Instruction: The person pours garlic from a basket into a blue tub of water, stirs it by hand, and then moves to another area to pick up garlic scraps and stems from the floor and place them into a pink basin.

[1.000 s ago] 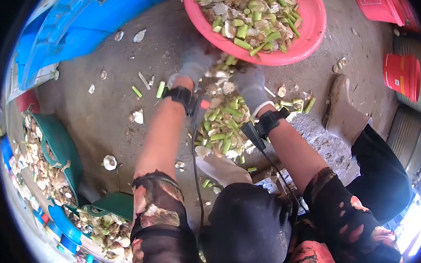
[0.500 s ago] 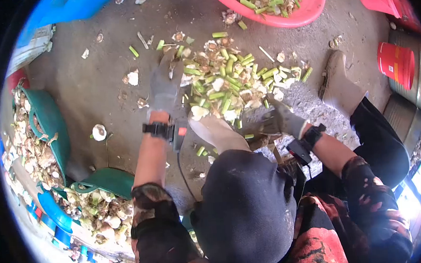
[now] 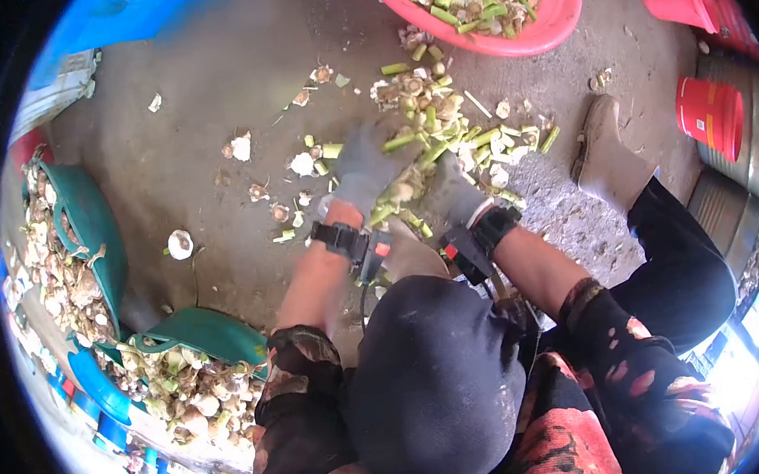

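My left hand (image 3: pixel 365 164), in a grey glove and smeared by motion, presses against the left side of a heap of cut green garlic stalks and root trimmings (image 3: pixel 431 116). Against the near right side, my right hand (image 3: pixel 453 191), gloved too, has its fingers pointing forward among the stalks. A clump of stalks (image 3: pixel 407 183) is squeezed between both palms. The fingertips are partly hidden by the trimmings. The heap lies on the concrete floor (image 3: pixel 214 82), just ahead of my boot (image 3: pixel 411 257).
A pink basin (image 3: pixel 570 17) of stalk trimmings stands ahead. Green tubs (image 3: pixel 96 228) of garlic heads sit at left. Red buckets (image 3: pixel 709 117) and metal tins (image 3: pixel 725 203) stand at right. My other boot (image 3: pixel 604 149) is beside the heap. Scraps, including a white piece (image 3: pixel 180 243), dot the floor.
My left hand has swept right and slightly nearer, and my right hand has moved left and forward. Both have come together around the trimmings, which are drawn into a narrower heap.
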A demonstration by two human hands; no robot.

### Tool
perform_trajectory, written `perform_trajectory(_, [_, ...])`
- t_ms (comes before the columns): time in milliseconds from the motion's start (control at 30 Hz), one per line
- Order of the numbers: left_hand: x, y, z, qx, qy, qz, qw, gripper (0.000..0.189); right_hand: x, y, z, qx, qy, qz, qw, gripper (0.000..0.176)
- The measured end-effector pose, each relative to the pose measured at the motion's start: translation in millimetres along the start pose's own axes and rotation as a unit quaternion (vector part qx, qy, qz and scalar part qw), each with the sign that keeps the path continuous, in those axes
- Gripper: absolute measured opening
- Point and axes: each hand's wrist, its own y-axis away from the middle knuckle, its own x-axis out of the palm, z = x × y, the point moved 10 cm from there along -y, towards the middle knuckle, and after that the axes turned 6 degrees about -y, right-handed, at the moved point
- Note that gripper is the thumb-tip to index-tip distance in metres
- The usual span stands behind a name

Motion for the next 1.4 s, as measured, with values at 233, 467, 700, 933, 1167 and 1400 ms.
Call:
perform_trajectory(233, [-49, -10, -70, 0.091, 0.011, -0.102, 0.991, 0.03, -39, -27, 24, -0.01, 0.014, -0.104, 0.994, 0.05])
perform_trajectory(467, [-133, -118, -201, 0.297, 0.034, -0.104, 0.948, 0.045, 34, -88, 215, -0.009, -0.066, 0.066, 0.996, 0.043])
perform_trajectory(700, [-182, 14, 28, -0.027, 0.14, -0.295, 0.945, 0.044, -52, 6, 173, -0.047, -0.089, -0.172, 0.98, 0.034])
perform_trajectory(933, [-45, 258, 237, -0.446, -0.102, -0.116, 0.882, 0.066, -117, 101, -85, 0.19, 0.432, 0.095, 0.877, 0.028])
perform_trajectory(1167, [-37, 124, 114, -0.343, -0.046, -0.114, 0.931, 0.066, -104, 56, -98, 0.141, 0.295, -0.036, 0.944, 0.044])
perform_trajectory(1400, [-60, 62, 63, -0.269, -0.04, -0.049, 0.961, 0.055, -4, -5, -7, 0.11, 0.092, -0.006, 0.99, 0.05])
